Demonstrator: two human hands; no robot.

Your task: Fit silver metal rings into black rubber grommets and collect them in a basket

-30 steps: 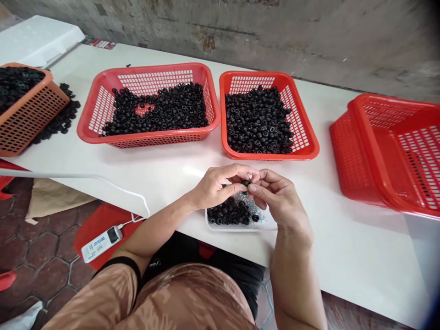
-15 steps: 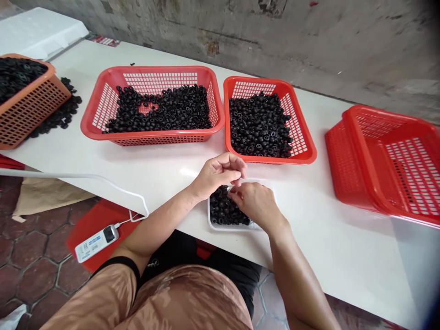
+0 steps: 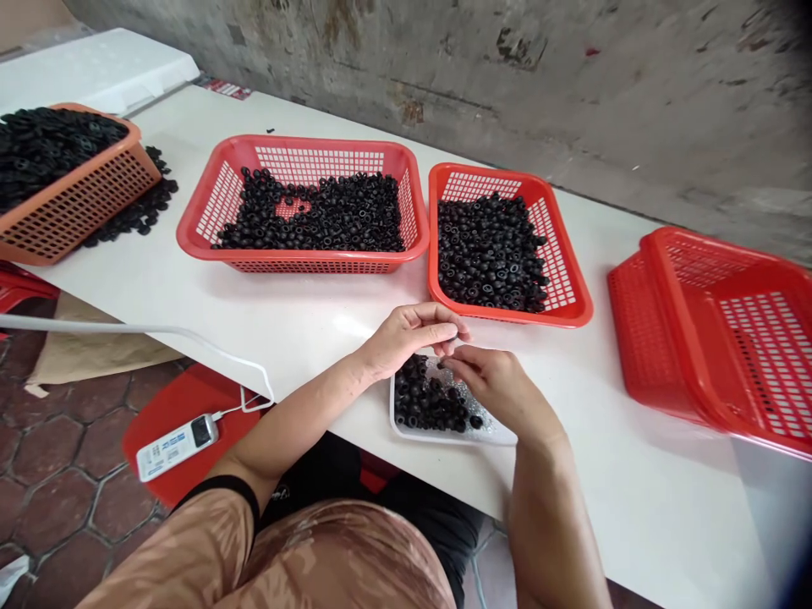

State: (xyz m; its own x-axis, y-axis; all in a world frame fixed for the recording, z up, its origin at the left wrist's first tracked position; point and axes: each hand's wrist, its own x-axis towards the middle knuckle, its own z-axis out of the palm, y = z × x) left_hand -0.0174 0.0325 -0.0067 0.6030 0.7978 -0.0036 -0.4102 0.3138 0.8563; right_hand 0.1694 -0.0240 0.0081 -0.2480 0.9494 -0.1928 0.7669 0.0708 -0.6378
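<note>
A small white tray (image 3: pixel 501 437) sits at the near edge of the white table (image 3: pixel 298 313), holding a heap of small black rubber rings (image 3: pixel 428 403) and small silvery parts (image 3: pixel 458 382). My left hand (image 3: pixel 406 334) hovers over the tray's far side, fingers pinched together on something small I cannot make out. My right hand (image 3: pixel 498 385) rests over the tray's right half, fingers curled down among the silvery parts, fingertips close to the left hand's.
Two red baskets (image 3: pixel 209 211) (image 3: pixel 567 279) of black rings stand behind the tray. An orange basket (image 3: pixel 82 199) of rings is far left with loose rings (image 3: pixel 143 207) beside it. Stacked red baskets (image 3: pixel 710 338) sit right. A white cable and adapter (image 3: pixel 174 436) hang left.
Both hands dropped from holding a black ring above the tray down to the tray; the right hand reached into the parts. The view shifted slightly.
</note>
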